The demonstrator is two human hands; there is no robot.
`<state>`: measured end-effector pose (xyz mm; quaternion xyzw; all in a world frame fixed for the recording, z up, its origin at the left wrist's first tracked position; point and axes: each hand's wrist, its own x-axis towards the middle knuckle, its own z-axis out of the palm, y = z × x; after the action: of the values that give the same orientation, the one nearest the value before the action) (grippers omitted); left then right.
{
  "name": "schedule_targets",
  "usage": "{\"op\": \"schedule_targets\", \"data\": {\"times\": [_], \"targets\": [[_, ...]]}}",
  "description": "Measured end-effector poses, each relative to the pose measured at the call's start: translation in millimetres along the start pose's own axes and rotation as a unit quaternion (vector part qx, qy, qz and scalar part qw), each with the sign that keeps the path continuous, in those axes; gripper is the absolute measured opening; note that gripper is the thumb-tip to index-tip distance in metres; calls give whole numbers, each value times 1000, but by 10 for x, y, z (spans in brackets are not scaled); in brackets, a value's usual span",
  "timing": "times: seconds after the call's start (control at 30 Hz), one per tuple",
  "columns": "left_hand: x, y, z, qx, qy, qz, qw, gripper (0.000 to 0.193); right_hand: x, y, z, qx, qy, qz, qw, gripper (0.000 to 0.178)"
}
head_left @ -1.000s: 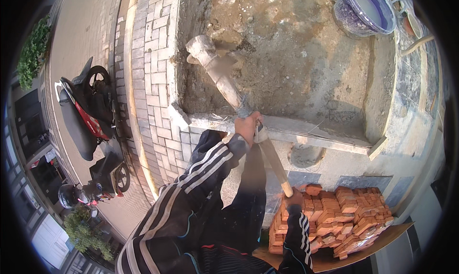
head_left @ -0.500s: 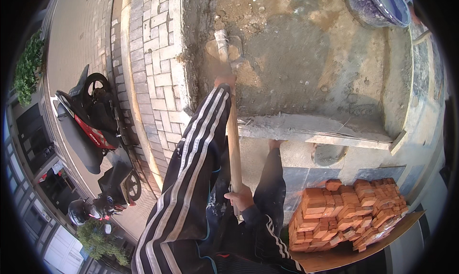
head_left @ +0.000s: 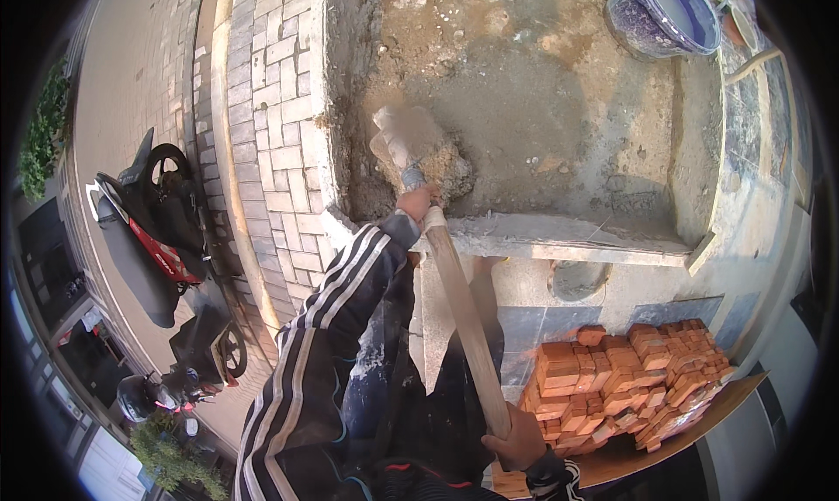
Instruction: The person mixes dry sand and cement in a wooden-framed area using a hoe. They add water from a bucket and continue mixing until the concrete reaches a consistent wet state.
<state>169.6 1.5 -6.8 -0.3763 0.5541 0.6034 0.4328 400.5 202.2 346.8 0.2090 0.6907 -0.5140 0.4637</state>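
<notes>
A concrete-edged trough (head_left: 559,240) with a wet grey mix (head_left: 524,121) on its floor extends ahead of the person; a stack of red bricks (head_left: 616,383) stands outside its near edge, at the right. The long-handled tool (head_left: 468,322) crosses that edge, its blurred head at the mix on the trough's left side, and a purple bucket (head_left: 638,20) stands at the far right corner. The left hand (head_left: 418,202) grips the shaft near the head; the right hand (head_left: 517,437) is closed around the lower handle, beside the bricks.

We count one left hand (head_left: 418,203), one right hand (head_left: 519,437), one long-handled tool (head_left: 465,317), one purple bucket (head_left: 642,22), one motorcycle (head_left: 150,260), two green plants (head_left: 166,462) and one brick stack (head_left: 612,383), its bricks too crowded to count.
</notes>
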Motion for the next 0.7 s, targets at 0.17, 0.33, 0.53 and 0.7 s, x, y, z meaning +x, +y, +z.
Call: {"op": "schedule_targets", "data": {"times": [0.17, 0.33, 0.53, 0.7], "targets": [[-600, 257, 597, -227, 52, 17, 972, 8, 342, 1363, -458, -177, 135, -5, 975, 34], [-331, 596, 839, -209, 111, 128, 963, 7, 1855, 1982, -626, -262, 136, 109, 949, 31], [-913, 1436, 366, -178, 151, 274, 933, 9, 2124, 1235, -131, -105, 121, -45, 986, 31], [-247, 1691, 218, -85, 215, 262, 937, 13, 1938, 933, 96, -52, 124, -98, 986, 43]]}}
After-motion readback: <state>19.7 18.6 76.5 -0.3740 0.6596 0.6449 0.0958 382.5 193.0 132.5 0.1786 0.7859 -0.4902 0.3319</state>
